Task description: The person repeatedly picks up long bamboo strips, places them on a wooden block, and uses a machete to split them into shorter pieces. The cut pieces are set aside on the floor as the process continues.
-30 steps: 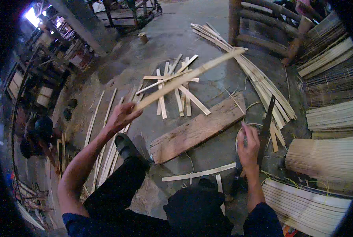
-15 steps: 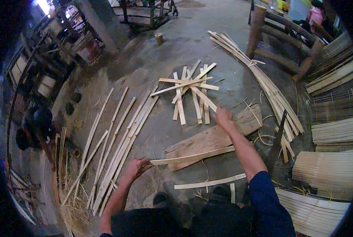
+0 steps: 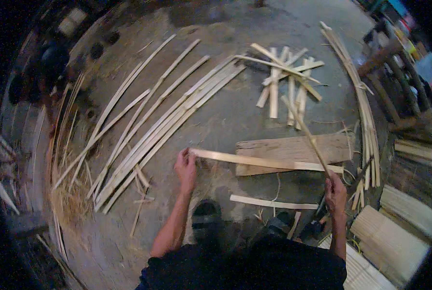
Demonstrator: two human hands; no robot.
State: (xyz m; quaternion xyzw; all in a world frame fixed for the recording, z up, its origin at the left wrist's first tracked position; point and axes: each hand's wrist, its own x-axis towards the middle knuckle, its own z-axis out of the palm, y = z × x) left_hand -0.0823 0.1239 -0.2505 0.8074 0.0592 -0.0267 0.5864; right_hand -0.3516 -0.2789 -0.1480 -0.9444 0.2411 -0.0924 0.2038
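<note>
My left hand [image 3: 186, 169] is closed on the left end of a pale bamboo strip [image 3: 225, 157]. This strip stretches rightward across a worn wooden board [image 3: 262, 146] on the floor. A second bamboo strip [image 3: 309, 135] is gripped at its near end by my right hand [image 3: 336, 192], slanting up and left over the board. Its far tip lies near a crossed heap of short strips [image 3: 274, 92] beyond the board. Between the board and my feet rests another short strip [image 3: 269, 201].
Long bamboo strips [image 3: 160, 116] lie on the left floor beside a pile of shavings [image 3: 73, 203]. A long bundle of strips [image 3: 366, 125] runs along the right, near a wooden frame [image 3: 400, 92]. Slatted bamboo panels [image 3: 392, 237] are stacked at the lower right.
My right hand has come back from the crossed heap toward me with a strip from it. My left hand has lifted its strip's end, and the whole view has shifted and turned.
</note>
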